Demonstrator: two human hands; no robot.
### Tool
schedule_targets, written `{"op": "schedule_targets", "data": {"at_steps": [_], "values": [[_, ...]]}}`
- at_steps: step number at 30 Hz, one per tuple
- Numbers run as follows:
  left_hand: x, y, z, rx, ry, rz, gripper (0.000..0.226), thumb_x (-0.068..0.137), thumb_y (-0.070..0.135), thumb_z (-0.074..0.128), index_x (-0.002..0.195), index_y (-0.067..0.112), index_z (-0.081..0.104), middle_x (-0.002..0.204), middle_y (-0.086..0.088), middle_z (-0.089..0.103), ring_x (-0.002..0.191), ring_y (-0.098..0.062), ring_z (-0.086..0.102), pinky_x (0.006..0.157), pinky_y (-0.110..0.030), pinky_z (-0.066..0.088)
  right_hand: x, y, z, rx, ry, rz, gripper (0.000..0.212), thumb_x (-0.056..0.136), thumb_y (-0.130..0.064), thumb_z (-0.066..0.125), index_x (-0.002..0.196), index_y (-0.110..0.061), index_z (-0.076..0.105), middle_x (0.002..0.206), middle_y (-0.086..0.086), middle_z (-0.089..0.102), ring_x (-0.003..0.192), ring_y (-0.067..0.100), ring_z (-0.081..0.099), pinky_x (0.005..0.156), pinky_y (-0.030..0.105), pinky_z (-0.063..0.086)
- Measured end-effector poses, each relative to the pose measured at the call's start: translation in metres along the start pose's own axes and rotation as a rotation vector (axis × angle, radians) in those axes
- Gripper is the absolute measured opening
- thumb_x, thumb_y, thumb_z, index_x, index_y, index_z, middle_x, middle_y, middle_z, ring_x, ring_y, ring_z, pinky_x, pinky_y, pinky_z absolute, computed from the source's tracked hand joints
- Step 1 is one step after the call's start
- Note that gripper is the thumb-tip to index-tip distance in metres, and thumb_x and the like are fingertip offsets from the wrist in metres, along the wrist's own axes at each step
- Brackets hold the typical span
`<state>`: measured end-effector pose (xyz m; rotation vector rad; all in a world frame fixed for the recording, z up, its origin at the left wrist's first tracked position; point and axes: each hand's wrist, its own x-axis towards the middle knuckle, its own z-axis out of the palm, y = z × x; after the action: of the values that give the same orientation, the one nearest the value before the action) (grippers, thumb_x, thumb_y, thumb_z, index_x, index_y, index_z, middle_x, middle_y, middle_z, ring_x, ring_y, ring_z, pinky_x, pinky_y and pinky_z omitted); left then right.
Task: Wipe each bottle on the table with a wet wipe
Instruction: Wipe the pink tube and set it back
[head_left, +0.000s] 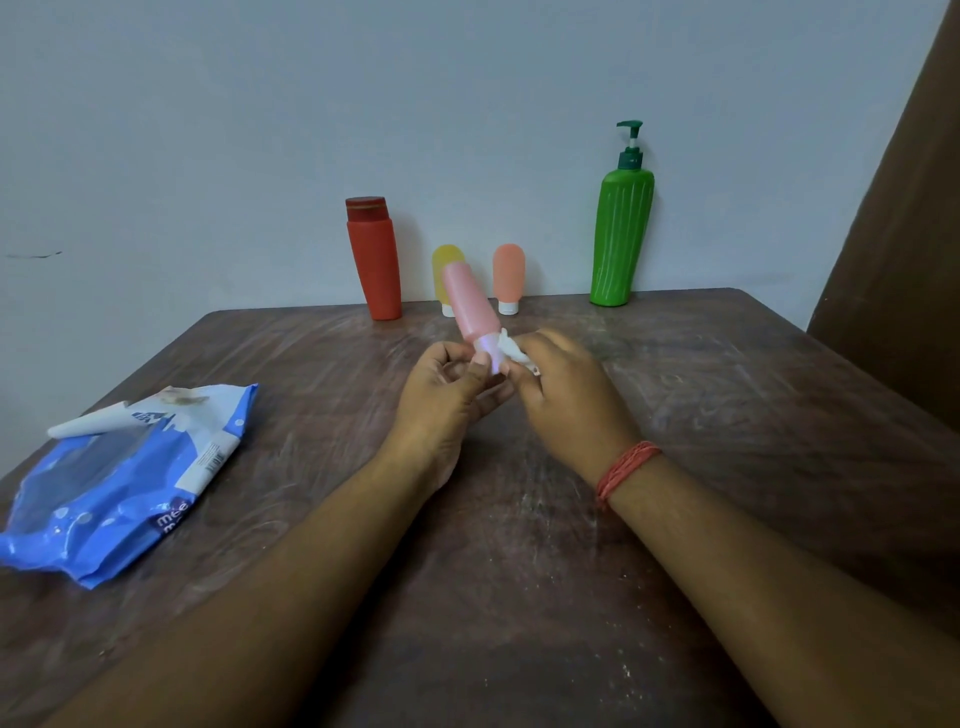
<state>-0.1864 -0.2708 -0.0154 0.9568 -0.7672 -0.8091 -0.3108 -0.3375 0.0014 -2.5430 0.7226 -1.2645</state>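
Both hands work on a pink bottle held above the middle of the table.

The left hand (451, 384) grips the pink bottle (470, 304) by its lower cap end, body tilted up and away, while the right hand (563, 387) pinches a bunched white wipe (511, 351) against that same end. At the far edge of the table (727, 395) stand a red bottle (375, 260), a yellow bottle (441, 270), an orange bottle (509, 275) and a green pump bottle (621, 239). A blue wipes pack (119, 478) lies near the left edge.

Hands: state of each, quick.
Left hand: grips the cap end of the soft pink squeeze bottle.
Right hand: pinches the crumpled white wet wipe.
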Motion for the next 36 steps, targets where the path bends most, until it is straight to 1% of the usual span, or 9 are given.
{"op": "schedule_targets", "data": {"at_steps": [5,8,13,16,20,25,28,32,36], "values": [[0.002,0.000,0.000,0.086,0.012,0.031,0.012,0.097,0.007,0.066,0.102,0.008,0.056,0.100,-0.015,0.077,0.095,-0.025,0.075,0.085,-0.038,0.062,-0.002,-0.002,-0.005,-0.059,0.029,-0.064,0.017,0.088,-0.009,0.067,0.105,-0.006,0.068,0.098,0.008,0.064,0.092,0.025,0.057,0.075,0.033,0.047],[0.003,0.001,-0.003,0.066,0.054,0.001,0.020,0.092,-0.001,0.069,0.098,0.010,0.054,0.100,-0.015,0.077,0.092,-0.026,0.075,0.080,-0.038,0.062,-0.002,-0.005,-0.006,-0.127,0.020,-0.182,0.020,0.082,0.000,0.069,0.101,-0.004,0.070,0.095,0.009,0.064,0.090,0.027,0.058,0.075,0.036,0.050],[0.003,0.001,-0.004,-0.018,0.008,-0.002,0.024,0.089,0.009,0.074,0.098,0.010,0.052,0.087,-0.009,0.077,0.081,-0.017,0.075,0.075,-0.032,0.061,-0.002,-0.006,-0.004,-0.097,-0.036,-0.124,0.033,0.089,-0.012,0.068,0.121,-0.004,0.064,0.109,0.010,0.062,0.103,0.027,0.056,0.089,0.038,0.049],[0.004,0.001,-0.003,-0.016,-0.002,0.034,0.036,0.079,0.021,0.078,0.104,0.007,0.056,0.092,-0.011,0.077,0.086,-0.019,0.076,0.079,-0.032,0.060,0.000,-0.003,-0.002,-0.154,-0.037,-0.049,0.029,0.094,-0.024,0.065,0.115,-0.004,0.064,0.105,0.010,0.061,0.099,0.025,0.054,0.079,0.036,0.047],[0.003,-0.002,-0.002,-0.005,-0.003,0.039,0.046,0.082,0.023,0.076,0.120,0.004,0.059,0.101,-0.010,0.078,0.094,-0.020,0.075,0.082,-0.031,0.059,0.000,0.000,-0.008,-0.251,-0.017,-0.084,0.027,0.094,-0.034,0.063,0.095,-0.007,0.063,0.093,0.008,0.061,0.089,0.024,0.053,0.067,0.032,0.041],[0.005,-0.003,-0.001,-0.018,-0.061,-0.012,0.023,0.101,0.008,0.059,0.123,0.006,0.064,0.114,-0.013,0.075,0.103,-0.023,0.073,0.086,-0.032,0.058,0.000,0.000,-0.010,-0.234,0.024,-0.118,0.027,0.088,-0.026,0.072,0.105,-0.007,0.065,0.099,0.008,0.061,0.092,0.024,0.054,0.073,0.033,0.046],[0.003,-0.002,-0.003,0.017,-0.103,-0.018,0.022,0.101,0.003,0.055,0.117,0.011,0.069,0.112,-0.008,0.075,0.102,-0.020,0.072,0.087,-0.030,0.057,-0.002,0.002,-0.005,-0.215,-0.022,-0.065,0.032,0.087,-0.024,0.071,0.114,-0.009,0.062,0.105,0.007,0.059,0.097,0.021,0.052,0.073,0.026,0.038],[-0.002,-0.001,0.002,0.128,-0.102,0.005,0.019,0.100,0.012,0.063,0.118,0.010,0.068,0.107,-0.008,0.077,0.099,-0.020,0.073,0.090,-0.035,0.059,-0.001,0.002,-0.003,-0.269,-0.041,-0.085,0.017,0.085,-0.022,0.068,0.096,-0.013,0.060,0.091,0.003,0.059,0.086,0.020,0.052,0.065,0.027,0.032],[-0.005,-0.002,0.008,0.170,-0.022,0.002,0.020,0.097,0.013,0.066,0.116,0.007,0.068,0.101,-0.011,0.078,0.094,-0.023,0.075,0.087,-0.037,0.061,0.000,0.006,-0.006,-0.286,-0.073,-0.099,0.014,0.081,-0.025,0.069,0.088,-0.019,0.058,0.084,-0.002,0.057,0.080,0.018,0.051,0.059,0.028,0.034]]}}
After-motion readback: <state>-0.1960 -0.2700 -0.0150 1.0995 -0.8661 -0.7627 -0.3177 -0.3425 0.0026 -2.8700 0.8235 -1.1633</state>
